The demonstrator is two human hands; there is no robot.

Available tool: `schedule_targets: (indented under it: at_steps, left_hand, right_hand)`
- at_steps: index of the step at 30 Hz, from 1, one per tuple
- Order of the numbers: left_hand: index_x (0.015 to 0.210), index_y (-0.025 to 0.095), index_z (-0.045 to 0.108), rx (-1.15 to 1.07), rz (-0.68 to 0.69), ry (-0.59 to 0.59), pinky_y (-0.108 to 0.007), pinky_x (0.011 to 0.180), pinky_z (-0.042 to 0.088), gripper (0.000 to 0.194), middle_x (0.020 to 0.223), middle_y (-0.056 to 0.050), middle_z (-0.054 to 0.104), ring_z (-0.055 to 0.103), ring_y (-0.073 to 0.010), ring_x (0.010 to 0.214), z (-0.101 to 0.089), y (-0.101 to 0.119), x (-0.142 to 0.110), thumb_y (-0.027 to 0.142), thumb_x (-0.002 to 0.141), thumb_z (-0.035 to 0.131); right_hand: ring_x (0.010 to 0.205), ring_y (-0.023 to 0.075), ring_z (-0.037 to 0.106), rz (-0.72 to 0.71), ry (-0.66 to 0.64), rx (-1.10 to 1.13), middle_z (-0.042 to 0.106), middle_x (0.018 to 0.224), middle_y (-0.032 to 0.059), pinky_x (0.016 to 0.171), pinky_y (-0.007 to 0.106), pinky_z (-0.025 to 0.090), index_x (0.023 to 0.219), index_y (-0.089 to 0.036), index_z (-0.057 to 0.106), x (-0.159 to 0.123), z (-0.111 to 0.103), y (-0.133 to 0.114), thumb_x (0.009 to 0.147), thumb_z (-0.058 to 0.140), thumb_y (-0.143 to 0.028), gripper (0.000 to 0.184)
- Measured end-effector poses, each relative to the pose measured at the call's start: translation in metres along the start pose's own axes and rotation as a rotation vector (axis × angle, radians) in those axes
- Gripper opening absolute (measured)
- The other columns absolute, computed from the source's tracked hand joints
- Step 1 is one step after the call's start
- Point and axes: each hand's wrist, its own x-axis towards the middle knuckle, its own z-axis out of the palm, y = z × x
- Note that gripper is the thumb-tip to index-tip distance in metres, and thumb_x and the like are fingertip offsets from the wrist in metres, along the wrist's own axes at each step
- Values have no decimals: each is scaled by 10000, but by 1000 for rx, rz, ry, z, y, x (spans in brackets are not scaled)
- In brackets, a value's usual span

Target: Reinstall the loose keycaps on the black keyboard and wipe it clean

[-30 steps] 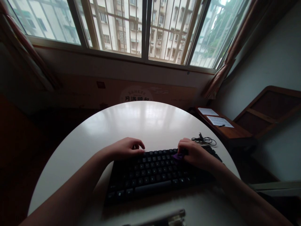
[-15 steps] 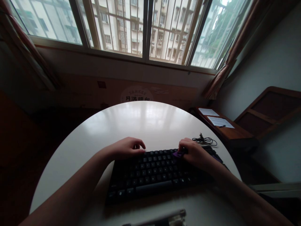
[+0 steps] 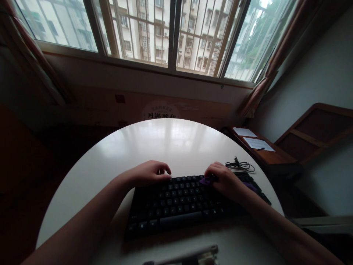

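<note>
A black keyboard (image 3: 179, 200) lies on the round white table (image 3: 132, 143). At its back left edge rests my left hand (image 3: 151, 172), fingers curled, with the thumb along the top of the edge. My right hand (image 3: 222, 178) is closed round a purple cloth (image 3: 205, 180) and presses it on the top row of keys, right of the middle. More of the purple cloth shows past the wrist, over the right-hand keys. Part of the keyboard's right side is hidden under my right hand and forearm.
A coiled black cable (image 3: 239, 165) lies behind the keyboard's right end. At the near edge is a blurred metallic object (image 3: 193, 255) I cannot make out. Papers (image 3: 259, 143) and a pen lie on a low brown wooden table (image 3: 281, 156) to the right, beyond the rim.
My right hand has slid a little to the left along the top keys with the purple cloth. My left hand stays in place at the keyboard's edge.
</note>
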Motion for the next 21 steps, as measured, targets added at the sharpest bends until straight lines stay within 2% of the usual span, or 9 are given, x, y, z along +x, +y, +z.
schedule_targets:
  at_steps: [5,11,16,19,21]
  left_hand:
    - [1109,219,728,9,10,9,-293,779,485,459,1036,-66,733,663,-227,915,1,0,0,579,869,573]
    - [1118,218,727,11,-7,4,-290,771,481,461,1030,-64,731,662,-230,918,0,2,-2,575,872,571]
    - [1120,216,727,3,-13,1,-289,774,478,458,1031,-65,729,661,-229,919,0,3,-2,570,876,569]
    - [1120,220,728,7,-8,-2,-291,768,476,476,1027,-64,728,657,-230,912,0,2,-2,591,868,568]
    - [1120,228,727,5,-9,0,-292,764,476,483,1032,-63,728,654,-230,915,0,2,-1,604,862,567]
  right_hand:
    - [903,215,570,-51,-96,2,674,892,28,795,346,480,894,-225,693,-2,-7,-2,742,636,31,303]
    - [907,218,580,-79,-178,44,670,909,46,791,359,506,898,-227,733,-4,-19,-7,803,655,-42,222]
    - [931,223,613,-118,-114,108,673,959,63,816,374,532,1021,-233,713,-7,-22,-7,838,617,-63,268]
    - [1036,235,624,-90,-20,125,651,1125,86,890,397,545,1245,-259,632,-8,-17,-2,838,609,-77,446]
    - [1172,269,588,-64,61,77,607,1274,108,977,461,526,1346,-278,552,-9,-13,2,844,648,-124,534]
